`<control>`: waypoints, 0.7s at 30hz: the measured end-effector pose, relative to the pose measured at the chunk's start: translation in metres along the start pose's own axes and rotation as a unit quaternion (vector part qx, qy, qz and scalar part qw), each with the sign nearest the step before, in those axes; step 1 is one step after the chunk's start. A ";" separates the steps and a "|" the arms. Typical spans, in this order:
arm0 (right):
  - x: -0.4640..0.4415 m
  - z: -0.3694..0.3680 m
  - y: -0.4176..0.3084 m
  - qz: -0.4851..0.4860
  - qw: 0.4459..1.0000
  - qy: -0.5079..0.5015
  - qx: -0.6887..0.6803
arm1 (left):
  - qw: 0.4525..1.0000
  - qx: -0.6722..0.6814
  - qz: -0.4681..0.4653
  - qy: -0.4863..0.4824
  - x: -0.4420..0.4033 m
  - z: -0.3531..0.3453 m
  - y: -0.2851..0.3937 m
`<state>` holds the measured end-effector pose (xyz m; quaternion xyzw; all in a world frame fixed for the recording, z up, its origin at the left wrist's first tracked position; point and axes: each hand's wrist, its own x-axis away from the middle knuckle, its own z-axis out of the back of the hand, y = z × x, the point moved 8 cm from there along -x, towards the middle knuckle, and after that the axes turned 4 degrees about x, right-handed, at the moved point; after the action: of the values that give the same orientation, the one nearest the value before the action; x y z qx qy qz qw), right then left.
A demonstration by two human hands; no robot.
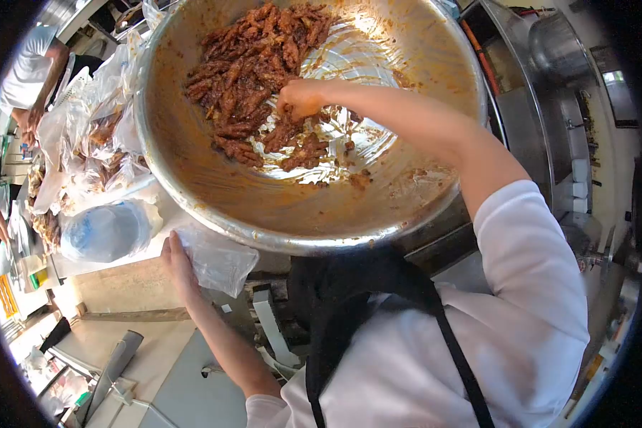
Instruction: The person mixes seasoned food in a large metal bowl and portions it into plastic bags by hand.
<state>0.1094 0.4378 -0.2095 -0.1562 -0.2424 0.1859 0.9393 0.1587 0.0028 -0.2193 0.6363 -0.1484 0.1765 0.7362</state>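
Observation:
A large metal bowl [435, 192], its inside smeared with sauce, holds a heap of reddish-brown sauced food pieces [246, 64] that look like chicken feet. Reaching into the bowl, my right hand [301, 98] has its fingers curled down at the edge of the heap; what they hold, if anything, is hidden. Below the bowl's left rim, my left hand [179, 262] is beside a clear plastic bag [217, 262], with its fingers stretched against the bag's edge.
Filled clear bags [96, 146] and a bluish round plastic bundle [107, 232] lie on the white table left of the bowl. At the far left stands another person [32, 78], hands near the table. Metal sinks and a pot [560, 48] are at the right.

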 end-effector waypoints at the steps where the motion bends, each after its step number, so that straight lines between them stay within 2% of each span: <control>1: 0.003 0.003 -0.003 0.032 0.999 0.003 -0.040 | 1.000 -0.022 -0.006 -0.005 -0.012 0.001 -0.007; 3: 0.010 0.006 0.006 -0.025 0.995 0.013 -0.095 | 0.997 -0.067 -0.020 -0.018 -0.037 -0.008 -0.012; 4: 0.014 0.006 0.009 -0.055 0.991 0.020 -0.123 | 0.996 -0.089 -0.004 0.017 -0.033 -0.019 0.000; 5: 0.014 0.009 0.015 -0.082 0.985 0.030 -0.148 | 0.992 -0.108 -0.065 0.026 -0.042 -0.028 0.011; 6: 0.010 0.009 0.010 -0.061 0.987 0.067 -0.134 | 0.983 -0.126 -0.125 0.039 -0.051 -0.034 0.016; 7: 0.003 0.007 -0.007 0.010 0.991 0.115 -0.060 | 0.971 -0.146 -0.183 0.054 -0.057 -0.037 0.018; 8: -0.002 -0.007 -0.025 -0.001 0.987 0.149 0.061 | 0.971 -0.143 -0.186 0.042 -0.074 -0.039 0.011; 9: 0.003 -0.032 -0.048 0.021 0.989 0.122 0.082 | 0.960 -0.169 -0.217 0.052 -0.071 -0.039 0.020; 10: 0.023 -0.056 -0.072 0.047 0.959 0.171 0.220 | 0.947 -0.195 -0.248 0.061 -0.062 -0.040 0.028; 11: 0.030 -0.074 -0.081 0.081 0.966 0.104 0.221 | 0.931 -0.221 -0.282 0.069 -0.051 -0.043 0.040; 13: 0.046 -0.070 -0.069 0.011 0.982 0.089 0.168 | 0.925 -0.230 -0.295 0.068 0.006 -0.043 0.068; 14: 0.059 -0.070 -0.059 -0.040 0.985 0.117 0.124 | 0.928 -0.216 -0.297 0.066 0.033 -0.042 0.069; 16: 0.078 -0.068 -0.041 -0.139 0.973 0.181 0.038 | 0.847 -0.315 -0.419 0.086 0.095 -0.050 0.070; 19: 0.088 -0.110 -0.072 -0.153 0.978 0.130 0.058 | 0.824 -0.347 -0.433 0.113 0.117 -0.060 0.033; 21: 0.098 -0.110 -0.094 -0.155 0.987 0.018 -0.048 | 0.873 -0.330 -0.347 0.092 0.090 -0.035 0.007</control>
<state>0.2712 0.3740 -0.2262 -0.1652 -0.2549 0.0237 0.9525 0.2363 0.0450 -0.1785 0.3483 0.1004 -0.0920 0.9274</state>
